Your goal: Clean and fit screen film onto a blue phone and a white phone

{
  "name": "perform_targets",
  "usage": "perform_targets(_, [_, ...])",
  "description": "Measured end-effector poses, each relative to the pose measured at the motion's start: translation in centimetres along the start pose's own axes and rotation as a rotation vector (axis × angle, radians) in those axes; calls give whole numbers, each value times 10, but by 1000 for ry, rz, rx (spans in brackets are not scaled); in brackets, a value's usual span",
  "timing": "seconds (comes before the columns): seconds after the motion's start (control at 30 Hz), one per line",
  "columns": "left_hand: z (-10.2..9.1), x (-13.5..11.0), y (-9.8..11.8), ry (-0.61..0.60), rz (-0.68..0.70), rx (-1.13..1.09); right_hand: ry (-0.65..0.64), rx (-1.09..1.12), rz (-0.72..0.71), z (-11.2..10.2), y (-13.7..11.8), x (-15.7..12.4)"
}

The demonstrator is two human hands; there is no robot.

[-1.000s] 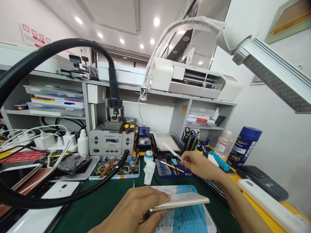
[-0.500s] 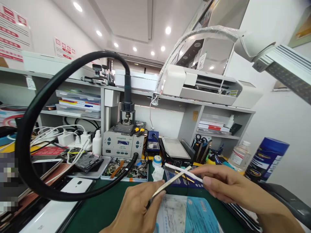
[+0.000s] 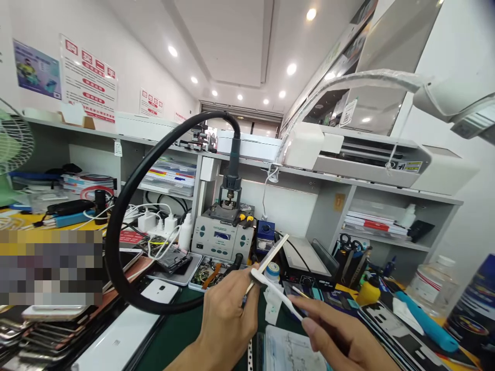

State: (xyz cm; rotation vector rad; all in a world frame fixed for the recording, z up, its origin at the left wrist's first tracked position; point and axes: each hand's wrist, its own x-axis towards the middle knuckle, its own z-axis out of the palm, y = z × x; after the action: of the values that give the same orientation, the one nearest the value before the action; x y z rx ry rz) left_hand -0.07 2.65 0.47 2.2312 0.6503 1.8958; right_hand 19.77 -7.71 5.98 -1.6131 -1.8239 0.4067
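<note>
My left hand (image 3: 228, 304) is closed around a thin pale strip (image 3: 275, 250), seen nearly edge-on, so I cannot make out its exact kind. It slants up and to the right from my fingers. Between the fingers and thumb of my right hand (image 3: 340, 330) is a white toothbrush (image 3: 285, 300) with dark bristles. The brush head lies across the strip close to my left fingertips; whether the bristles press on it is hard to see. Below both hands, a blue and white pad (image 3: 292, 348) rests on the green mat (image 3: 180, 330).
A hot-air station (image 3: 222, 234) with a looping black hose (image 3: 116, 232) stands ahead. White phones (image 3: 119, 330) lie at left. A small jar (image 3: 273, 270) sits behind the strip. At right are a yellow bottle (image 3: 368, 292), a clear bottle (image 3: 431, 286) and a blue-handled tool (image 3: 429, 324).
My view has swung left and up. The strip now points more steeply upward, and the brush head has shifted from near its far end to beside my left fingers.
</note>
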Motion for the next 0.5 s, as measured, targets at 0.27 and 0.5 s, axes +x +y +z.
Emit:
perform_targets(0.27, [3, 0, -10, 72, 66, 66, 92, -139, -72, 7, 15, 4])
perform_targets(0.5, [2, 3, -13, 96, 92, 110, 263, -46, -15, 18, 11, 2])
